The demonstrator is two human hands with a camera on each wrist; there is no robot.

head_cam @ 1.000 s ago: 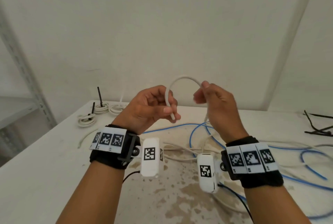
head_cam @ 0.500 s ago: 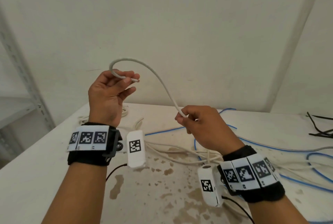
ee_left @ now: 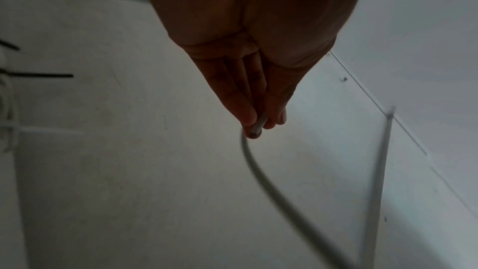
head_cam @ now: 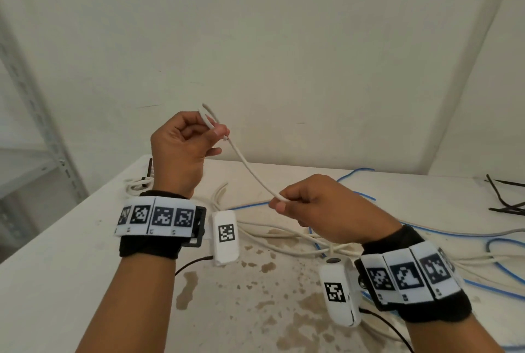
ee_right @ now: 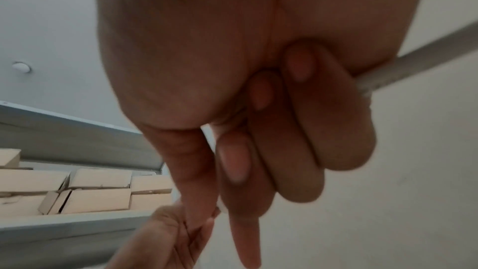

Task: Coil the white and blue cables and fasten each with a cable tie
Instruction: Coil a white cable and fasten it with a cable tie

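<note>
My left hand point(head_cam: 181, 151) is pinching the free end of the white cable point(head_cam: 250, 170) in a small loop, raised above the far left edge of the tabletop point(head_cam: 71, 253). My right hand point(head_cam: 321, 207) is gripping the same cable lower down, fingers point(ee_right: 305, 150) curling round it. The span between is hanging in open air, apart from everything. The rest of it is trailing over the tabletop, crossing the blue cable point(head_cam: 454, 234). Black cable ties point(head_cam: 505, 202) are lying near the right edge.
</note>
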